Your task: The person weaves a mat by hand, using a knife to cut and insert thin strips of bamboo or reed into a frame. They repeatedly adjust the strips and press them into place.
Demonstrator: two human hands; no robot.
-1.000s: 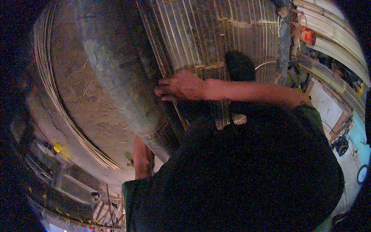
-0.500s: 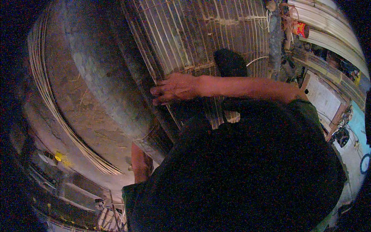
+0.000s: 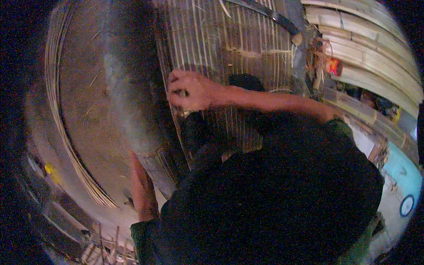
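Observation:
A slatted panel of thin pale strips (image 3: 198, 39), bamboo-like, stretches ahead of me beside a thick grey rounded pole or roll (image 3: 128, 101). My right hand (image 3: 190, 90) is at the panel's left edge, close to the dark gap along the pole. Its fingers are bent inward; what they grip, if anything, is blurred. My left forearm (image 3: 142, 190) reaches down the far left side of the pole's near end, which hides the hand. A dark shoe-like shape (image 3: 245, 82) rests on the strips beyond my right forearm.
A bundle of long thin strips (image 3: 55, 106) curves along the floor at left. A long dark tool with a tan end (image 3: 297, 39) lies across the panel's far side. Pale corrugated sheets (image 3: 362, 53), a red can (image 3: 334, 67) and a blue surface (image 3: 402, 168) are at right.
My right hand has gone from fingers laid out over the panel's edge to bent fingers, slightly farther up. More of my left forearm shows. The whole view has shifted.

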